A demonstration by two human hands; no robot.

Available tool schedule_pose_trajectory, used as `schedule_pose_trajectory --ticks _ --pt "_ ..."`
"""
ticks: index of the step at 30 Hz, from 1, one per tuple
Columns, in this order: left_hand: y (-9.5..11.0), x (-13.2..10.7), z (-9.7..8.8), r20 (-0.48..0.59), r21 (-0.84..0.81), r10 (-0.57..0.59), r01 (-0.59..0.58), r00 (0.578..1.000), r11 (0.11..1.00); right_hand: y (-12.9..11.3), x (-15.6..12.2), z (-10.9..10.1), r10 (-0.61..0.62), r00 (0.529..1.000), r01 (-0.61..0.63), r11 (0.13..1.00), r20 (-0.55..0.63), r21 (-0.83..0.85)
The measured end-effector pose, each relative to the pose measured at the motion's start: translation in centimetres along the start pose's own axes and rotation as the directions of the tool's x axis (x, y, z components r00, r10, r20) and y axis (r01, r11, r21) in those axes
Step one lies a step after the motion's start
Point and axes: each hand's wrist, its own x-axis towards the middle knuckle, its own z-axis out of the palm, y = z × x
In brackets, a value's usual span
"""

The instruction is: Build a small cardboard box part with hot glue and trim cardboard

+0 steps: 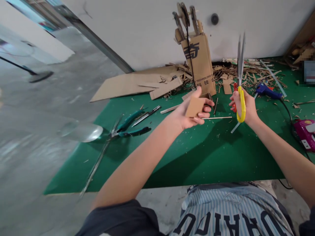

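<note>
My left hand (190, 113) is closed on a small square piece of brown cardboard (195, 107), held above the green mat (172, 154). My right hand (244, 106) grips yellow-handled scissors (241, 78), blades pointing straight up and nearly closed. The two hands are apart, the scissors to the right of the cardboard piece. A thin wooden stick (218, 118) lies on the mat just below and between the hands.
A tall cardboard model (199, 62) stands at the back of the mat, flat cardboard sheets (137, 83) and scraps around it. Green-handled pliers (130, 126) and a cutter lie left. A blue glue gun (268, 91) and a pink device (306, 132) sit right.
</note>
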Motion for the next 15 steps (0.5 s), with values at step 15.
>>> schedule_pose_trajectory --ticks 15 --pt "-2.6 -0.6 4.9 -0.067 -0.132 0.123 -0.130 0.990 0.983 -2.0 -0.3 -0.3 0.178 0.984 -0.178 0.984 -0.007 0.011"
